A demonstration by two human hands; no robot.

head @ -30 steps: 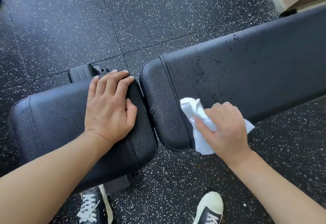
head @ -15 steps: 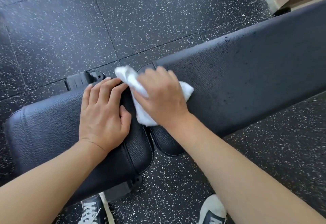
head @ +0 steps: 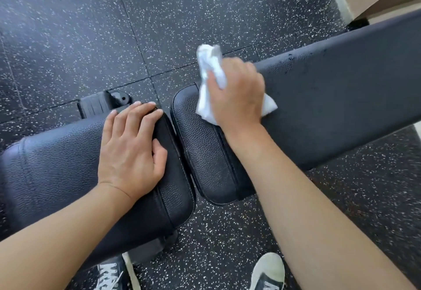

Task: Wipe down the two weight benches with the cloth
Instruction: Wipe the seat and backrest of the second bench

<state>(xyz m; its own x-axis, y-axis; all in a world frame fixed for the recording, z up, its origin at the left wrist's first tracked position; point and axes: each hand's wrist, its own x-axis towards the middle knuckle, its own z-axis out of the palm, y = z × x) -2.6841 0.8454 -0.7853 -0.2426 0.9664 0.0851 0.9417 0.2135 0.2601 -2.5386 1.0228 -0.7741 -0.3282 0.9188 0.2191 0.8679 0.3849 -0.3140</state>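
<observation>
- Bench: the long black pad runs off to my right. Half a second ago I had the cloth down on the gap between the two pads; now it sits at the far edge of this long pad's rounded near end. I take that as the end being worked edge to edge, with the long stretch beyond still to wipe. Dark speckles show further along it.
- Seat pad: short, pebbled black vinyl with a stitched seam and rounded corners, just beside the long pad across a narrow gap.
- Left hand: flat on the seat pad, fingers straight, bracing as before.
- Right hand: curled round the cloth and pressing it down.
- Cloth: white, crumpled, thin, bunched tufts poking out both sides of the hand.
</observation>
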